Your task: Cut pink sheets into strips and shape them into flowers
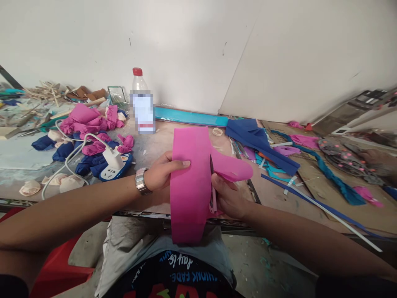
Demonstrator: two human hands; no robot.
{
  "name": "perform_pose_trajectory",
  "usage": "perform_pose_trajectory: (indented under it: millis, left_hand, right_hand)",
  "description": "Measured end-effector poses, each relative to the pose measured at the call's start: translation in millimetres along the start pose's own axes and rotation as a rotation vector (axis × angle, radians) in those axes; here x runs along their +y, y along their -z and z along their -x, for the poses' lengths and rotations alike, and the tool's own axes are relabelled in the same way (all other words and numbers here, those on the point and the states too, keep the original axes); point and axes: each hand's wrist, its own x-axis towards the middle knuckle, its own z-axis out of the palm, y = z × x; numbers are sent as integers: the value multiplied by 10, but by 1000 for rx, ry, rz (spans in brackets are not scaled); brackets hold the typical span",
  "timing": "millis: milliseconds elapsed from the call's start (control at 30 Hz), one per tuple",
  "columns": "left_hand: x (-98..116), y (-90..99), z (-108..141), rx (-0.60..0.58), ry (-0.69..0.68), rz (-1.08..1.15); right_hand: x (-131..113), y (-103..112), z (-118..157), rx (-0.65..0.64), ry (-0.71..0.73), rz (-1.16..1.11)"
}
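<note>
A wide pink strip of thin cloth or paper hangs upright before me, over the table edge. My left hand pinches its left side, thumb on the front and fingers behind. In my right hand is a pair of scissors, its dark blades upright at the strip's right edge. A loose pink flap bends away to the right of the blades. My right fingers wrap the handles, which are partly hidden.
Pink and dark blue cloth bundles lie left, beside a blue power strip with a white charger. A red-capped bottle stands behind a blurred phone-like rectangle. Blue cloth and a white stick lie right.
</note>
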Motion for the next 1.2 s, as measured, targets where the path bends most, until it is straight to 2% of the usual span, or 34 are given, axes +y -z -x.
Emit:
perform_pose_trajectory:
  millis: [200,500,733,900,1200]
  left_hand:
    - [-8,10,-1,-16,-32,-27]
    - [7,26,-12,47,-33,-18]
    - [-21,35,-6,-42,-27,-64]
    - [-26,38,8,-70,-30,-82]
    - [3,32,-12,-4,-5,44]
  right_hand:
    - [-10,-36,2,20,-94,-136]
    - [-28,0,1,-20,-21,4]
    - [-93,-50,1,-82,-61,-86]
    - [-79,-26,-13,-72,-45,-72]
    - [-119,-82,3,-171,-164,-115]
